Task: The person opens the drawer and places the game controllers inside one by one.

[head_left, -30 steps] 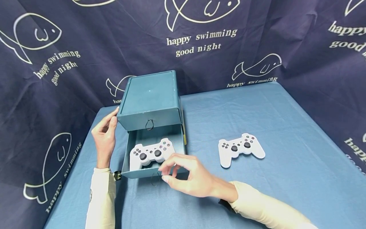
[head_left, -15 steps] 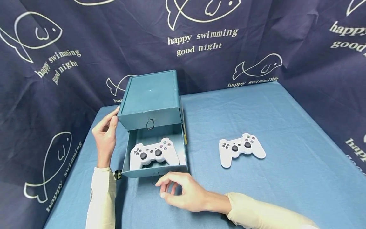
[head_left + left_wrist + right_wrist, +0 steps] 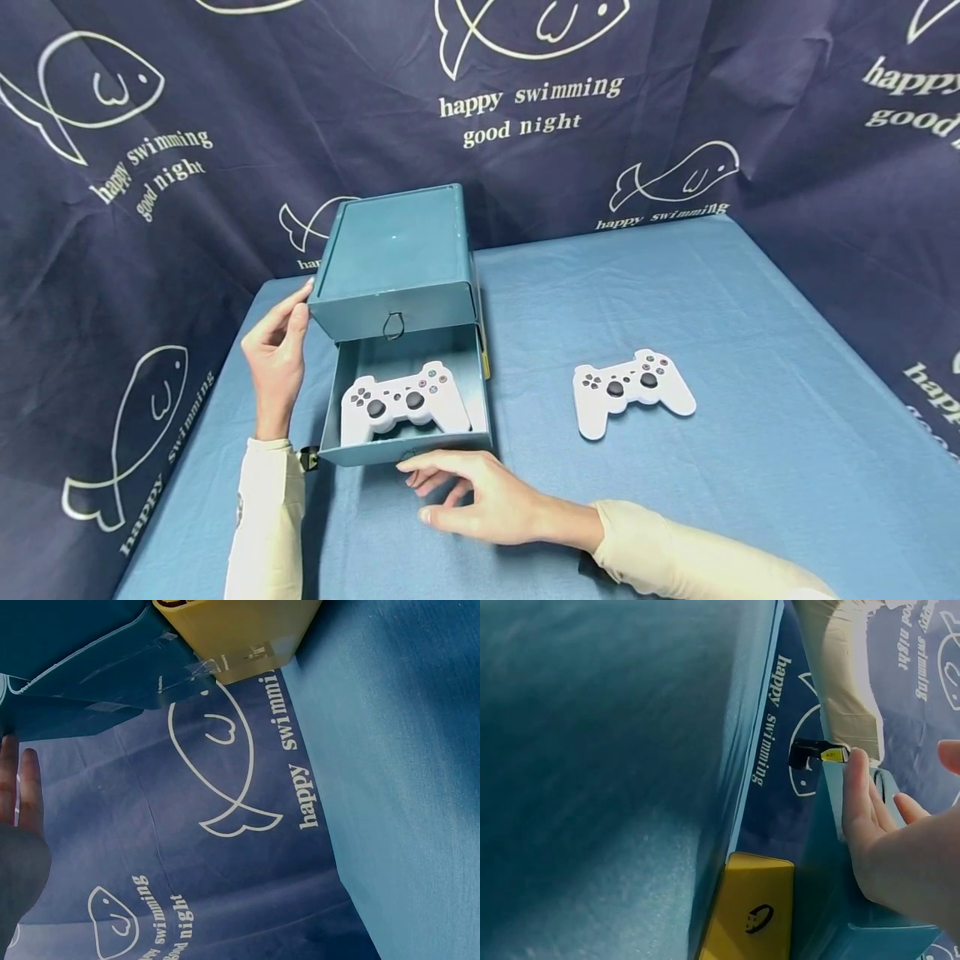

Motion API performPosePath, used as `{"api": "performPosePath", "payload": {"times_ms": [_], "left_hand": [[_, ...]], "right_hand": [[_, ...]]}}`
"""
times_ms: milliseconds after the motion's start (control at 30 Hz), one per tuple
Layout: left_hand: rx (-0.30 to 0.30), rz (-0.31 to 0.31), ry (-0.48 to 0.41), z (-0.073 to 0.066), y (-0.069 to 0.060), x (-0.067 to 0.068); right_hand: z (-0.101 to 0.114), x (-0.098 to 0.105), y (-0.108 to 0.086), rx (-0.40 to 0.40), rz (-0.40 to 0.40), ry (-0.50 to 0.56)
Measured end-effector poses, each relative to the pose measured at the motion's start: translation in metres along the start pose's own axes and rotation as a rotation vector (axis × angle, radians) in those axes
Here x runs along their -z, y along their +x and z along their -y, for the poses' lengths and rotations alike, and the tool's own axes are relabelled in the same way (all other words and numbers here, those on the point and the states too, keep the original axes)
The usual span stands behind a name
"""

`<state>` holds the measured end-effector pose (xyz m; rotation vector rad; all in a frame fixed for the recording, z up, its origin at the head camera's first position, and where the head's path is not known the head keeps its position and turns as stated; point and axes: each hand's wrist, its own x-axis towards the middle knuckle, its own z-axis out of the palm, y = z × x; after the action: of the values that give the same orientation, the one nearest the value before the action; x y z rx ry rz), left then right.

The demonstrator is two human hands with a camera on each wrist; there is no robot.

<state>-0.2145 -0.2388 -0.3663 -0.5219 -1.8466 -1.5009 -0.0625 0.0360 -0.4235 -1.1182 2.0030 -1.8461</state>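
Note:
A teal two-drawer box (image 3: 393, 246) stands at the back left, its lower drawer (image 3: 360, 454) pulled out with a white game controller (image 3: 405, 402) lying in it. My left hand (image 3: 277, 358) touches the box's upper left front corner with its fingertips. Just in front of the open drawer is my right hand (image 3: 480, 497), fingers relaxed and slightly bent, fingertips by the drawer's wire loop; whether they touch is unclear. In the right wrist view my right hand (image 3: 900, 847) is beside the drawer front (image 3: 862, 900). In the left wrist view my left fingers (image 3: 19, 784) reach the box's edge.
A second white controller (image 3: 630, 387) lies on the blue cloth (image 3: 750, 467) to the right. Behind the box hangs a dark blue curtain (image 3: 525, 192) with fish drawings. A yellow part (image 3: 247, 637) shows beneath or beside the box in the left wrist view.
My right hand has drawn back from over the drawer's front edge toward me, then shifted slightly left, up to the loop. My left hand, box and controllers have stayed put.

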Motion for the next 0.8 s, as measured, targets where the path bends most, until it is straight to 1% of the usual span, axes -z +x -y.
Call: {"api": "performPosePath", "payload": {"times_ms": [267, 467, 533, 700, 800], "left_hand": [[0.006, -0.017, -0.013, -0.0018, -0.0004, -0.0017], [0.016, -0.022, -0.018, -0.0015, 0.0001, -0.0019], [0.016, -0.021, -0.019, -0.0011, -0.0001, -0.0019], [0.009, -0.022, -0.014, -0.0008, -0.0002, -0.0023], [0.005, -0.023, -0.012, -0.0006, -0.0001, -0.0023]], "right_hand": [[-0.0027, 0.0005, 0.0029, -0.077, 0.061, 0.052], [-0.0033, -0.0013, 0.0047, -0.136, 0.096, 0.131], [-0.0036, -0.0021, 0.0053, -0.142, 0.103, 0.156], [-0.0045, -0.0029, 0.0069, -0.129, 0.114, 0.209], [-0.0051, -0.0029, 0.008, -0.142, 0.124, 0.259]]}}
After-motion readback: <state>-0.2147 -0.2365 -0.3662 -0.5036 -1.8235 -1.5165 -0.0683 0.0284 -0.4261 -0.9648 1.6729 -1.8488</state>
